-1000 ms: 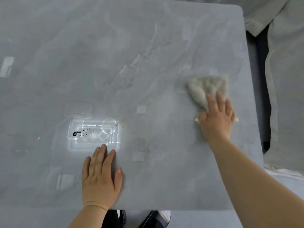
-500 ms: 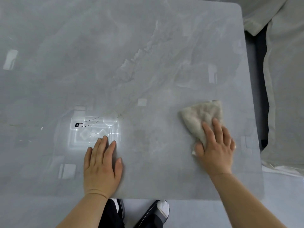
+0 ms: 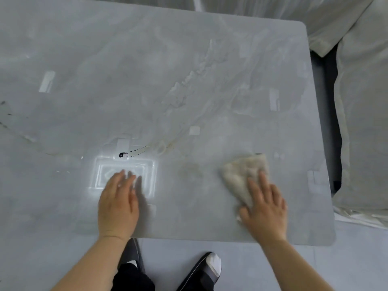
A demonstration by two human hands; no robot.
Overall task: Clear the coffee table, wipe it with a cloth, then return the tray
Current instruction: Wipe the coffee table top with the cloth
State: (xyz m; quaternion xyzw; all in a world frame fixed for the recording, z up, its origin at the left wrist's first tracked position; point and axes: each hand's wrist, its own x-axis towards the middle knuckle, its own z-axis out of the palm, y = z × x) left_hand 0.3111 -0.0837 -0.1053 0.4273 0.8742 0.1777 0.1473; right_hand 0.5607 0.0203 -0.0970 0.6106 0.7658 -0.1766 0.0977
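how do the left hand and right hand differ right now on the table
The right hand presses a beige cloth under its fingers; the left hand lies bare on the coffee table. The right hand sits near the table's right edge, the left hand nearer the middle, over a bright reflection. Both lie flat, palm down, close to the near edge.

The grey marbled counter (image 3: pixel 189 85) is carrying a crumpled cloth (image 3: pixel 241 175) near its right front corner, with both hands lying flat on it.
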